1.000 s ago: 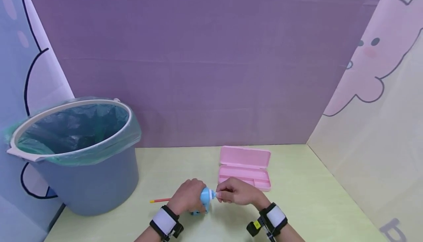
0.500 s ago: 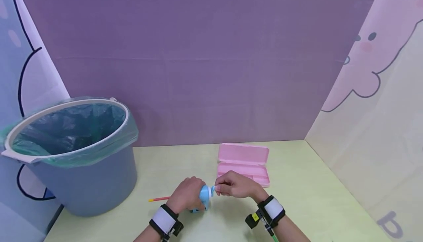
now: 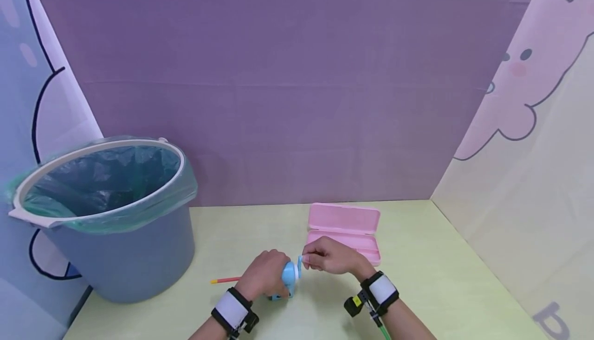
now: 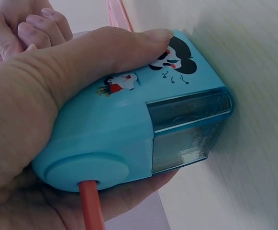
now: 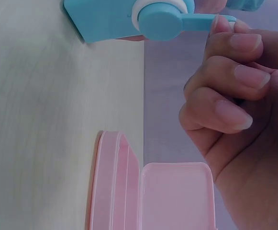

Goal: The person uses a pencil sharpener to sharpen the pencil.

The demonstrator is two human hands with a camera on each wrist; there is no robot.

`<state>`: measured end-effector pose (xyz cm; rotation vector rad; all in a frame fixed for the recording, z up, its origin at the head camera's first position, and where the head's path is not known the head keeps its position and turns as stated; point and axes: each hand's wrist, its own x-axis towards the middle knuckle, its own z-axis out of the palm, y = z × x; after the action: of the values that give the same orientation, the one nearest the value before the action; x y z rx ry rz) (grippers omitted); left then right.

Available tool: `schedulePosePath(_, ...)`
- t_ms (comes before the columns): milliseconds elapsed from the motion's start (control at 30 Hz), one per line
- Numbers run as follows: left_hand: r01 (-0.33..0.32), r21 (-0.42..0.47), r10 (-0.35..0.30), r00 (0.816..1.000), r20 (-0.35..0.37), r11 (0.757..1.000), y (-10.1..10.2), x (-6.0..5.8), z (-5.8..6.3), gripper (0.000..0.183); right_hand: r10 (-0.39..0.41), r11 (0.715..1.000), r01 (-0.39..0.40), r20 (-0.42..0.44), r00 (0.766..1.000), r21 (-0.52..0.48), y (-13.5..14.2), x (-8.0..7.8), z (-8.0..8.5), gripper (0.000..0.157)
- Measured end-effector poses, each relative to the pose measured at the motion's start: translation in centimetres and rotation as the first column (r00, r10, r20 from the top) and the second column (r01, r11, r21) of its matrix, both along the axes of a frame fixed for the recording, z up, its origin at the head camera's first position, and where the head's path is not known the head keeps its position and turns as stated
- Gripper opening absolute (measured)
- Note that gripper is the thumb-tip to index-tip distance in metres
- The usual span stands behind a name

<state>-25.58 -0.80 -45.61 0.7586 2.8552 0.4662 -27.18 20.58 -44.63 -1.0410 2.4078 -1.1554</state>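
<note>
My left hand [image 3: 265, 274] grips a light blue crank pencil sharpener [image 4: 115, 127] with a clear shavings drawer [image 4: 189, 136]; its thumb lies along the printed side. An orange-red pencil [image 3: 226, 280] with a yellow end sticks out of the sharpener's front hole, on the left. At the opposite end, my right hand [image 3: 333, 255] pinches the tip of the crank handle [image 5: 196, 22] between thumb and index finger, the other fingers curled. In the right wrist view the crank arm extends from the hub toward those fingertips. The handle's knob is largely hidden by the fingers.
Behind the right hand lies an open pink pencil case [image 3: 344, 218], lid hinged back. A large blue-grey bin [image 3: 134, 257] with a green liner bag stands at left. A purple cloth wall [image 3: 287, 97] closes off the back of the pale table [image 3: 445, 278].
The crank handle has turned, now pointing up, and my right hand has risen slightly with it. My left hand and the sharpener stay in nearly the same place.
</note>
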Motion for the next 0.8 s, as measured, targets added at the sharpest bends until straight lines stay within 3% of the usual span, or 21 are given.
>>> schedulePosePath(500,0.03,0.017,-0.03,0.999,-0.015,0.999,-0.1,0.4,0.3,0.047,-0.022,1.0,0.022,-0.011,1.0,-0.009,0.0,-0.9,-0.4,0.029)
schedulePosePath(800,0.03,0.011,-0.03,1.0,-0.005,0.999,-0.3,0.1,0.2,0.047,-0.024,1.0,0.023,-0.024,0.999,-0.007,-0.4,-1.4,-0.5,0.031)
